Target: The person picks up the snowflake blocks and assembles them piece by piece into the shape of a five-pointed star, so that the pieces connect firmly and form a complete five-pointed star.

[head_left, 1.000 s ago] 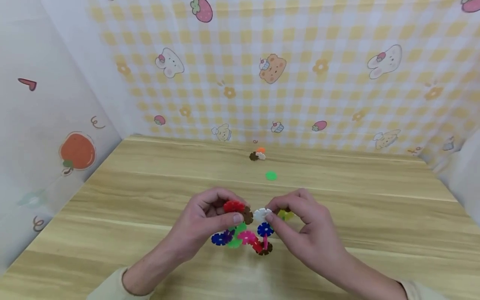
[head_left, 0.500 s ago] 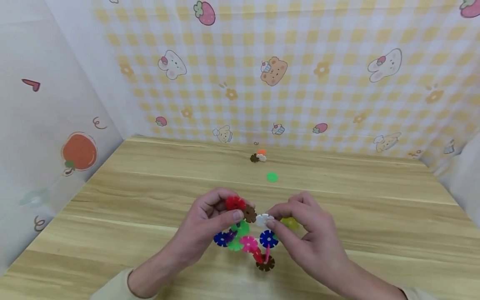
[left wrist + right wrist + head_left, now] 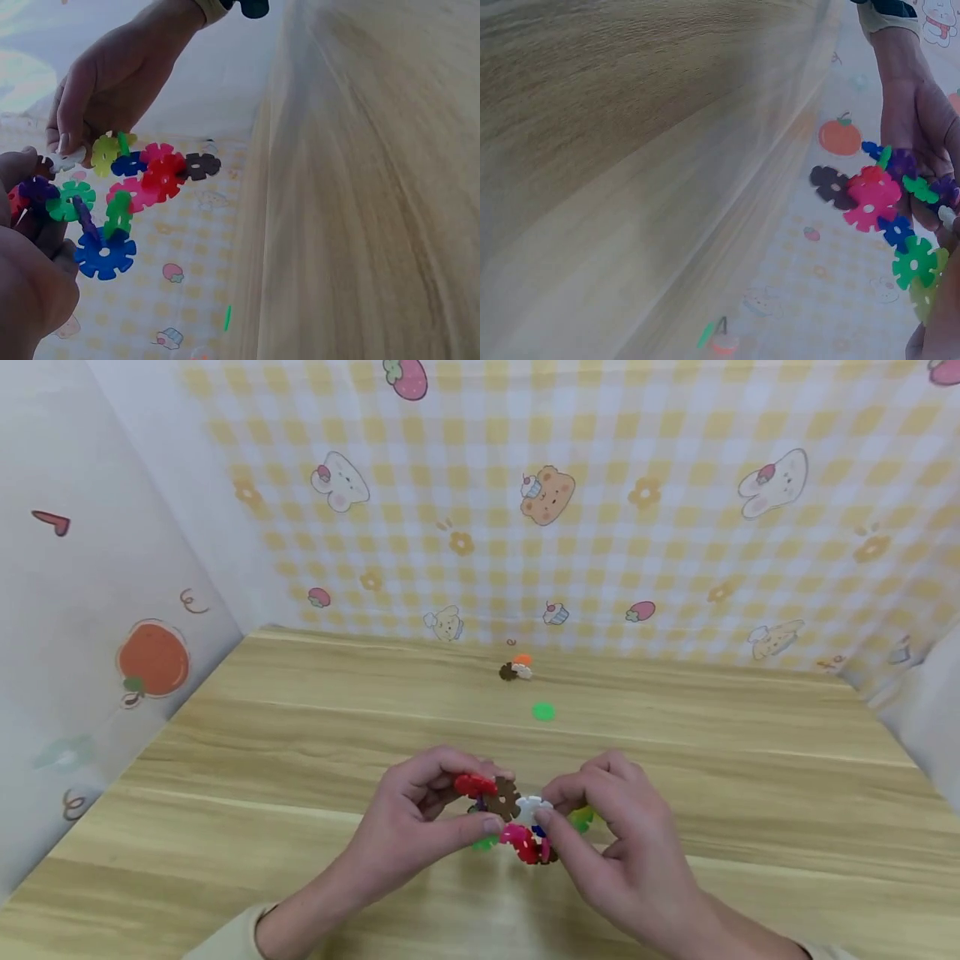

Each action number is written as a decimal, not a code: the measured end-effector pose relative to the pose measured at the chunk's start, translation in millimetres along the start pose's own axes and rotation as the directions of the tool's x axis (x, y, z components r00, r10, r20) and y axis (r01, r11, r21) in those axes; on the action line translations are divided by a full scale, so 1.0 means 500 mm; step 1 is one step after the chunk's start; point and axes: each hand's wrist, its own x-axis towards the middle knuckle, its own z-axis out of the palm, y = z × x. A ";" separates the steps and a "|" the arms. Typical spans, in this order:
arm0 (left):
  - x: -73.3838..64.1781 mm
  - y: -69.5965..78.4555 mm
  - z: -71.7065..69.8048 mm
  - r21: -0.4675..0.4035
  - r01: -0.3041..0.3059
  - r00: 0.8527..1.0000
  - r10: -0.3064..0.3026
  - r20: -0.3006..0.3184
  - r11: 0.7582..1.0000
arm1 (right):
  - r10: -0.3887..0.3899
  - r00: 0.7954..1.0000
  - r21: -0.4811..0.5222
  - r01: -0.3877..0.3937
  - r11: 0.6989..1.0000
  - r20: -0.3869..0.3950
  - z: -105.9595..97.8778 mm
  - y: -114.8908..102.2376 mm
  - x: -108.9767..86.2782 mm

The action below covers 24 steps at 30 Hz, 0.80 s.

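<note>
Between both hands, above the table, hangs a chain of interlocking plastic snowflake discs in several colours. My left hand [image 3: 408,831] pinches its left end, by a red disc [image 3: 474,786] and a brown disc [image 3: 503,799]. A white disc [image 3: 531,810] is pinched between thumb and forefinger of my right hand [image 3: 630,843]; its edge meets the brown disc's edge in the head view. Below them the chain sags, with a blue disc [image 3: 105,259], a pink disc [image 3: 874,201] and a dark brown disc [image 3: 202,166]. A yellow disc [image 3: 105,155] shows beside the right fingers.
A loose green disc [image 3: 543,712] lies on the wood-grain table [image 3: 300,718] beyond the hands. Farther back sit a brown disc [image 3: 507,672], a white one and an orange disc [image 3: 522,659], close together. A checked cloth [image 3: 480,485] rises behind the table.
The brown and white discs, apart a second ago, have come together edge to edge. The hanging chain has tilted, so less of it shows below the hands in the head view.
</note>
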 end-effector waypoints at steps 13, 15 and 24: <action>-0.009 -0.008 0.010 -0.009 -0.133 0.991 0.133 -0.008 0.991 | -0.226 0.970 -0.052 0.222 0.974 -0.093 0.011 -0.002 0.008; -0.011 -0.008 0.010 0.020 -0.166 0.986 0.166 0.005 0.986 | -0.250 0.964 -0.062 0.245 0.968 -0.087 0.009 -0.005 0.009; -0.005 -0.003 0.015 0.099 -0.419 0.908 0.413 0.074 0.903 | -0.499 0.850 -0.090 0.491 0.866 -0.168 0.008 0.002 0.024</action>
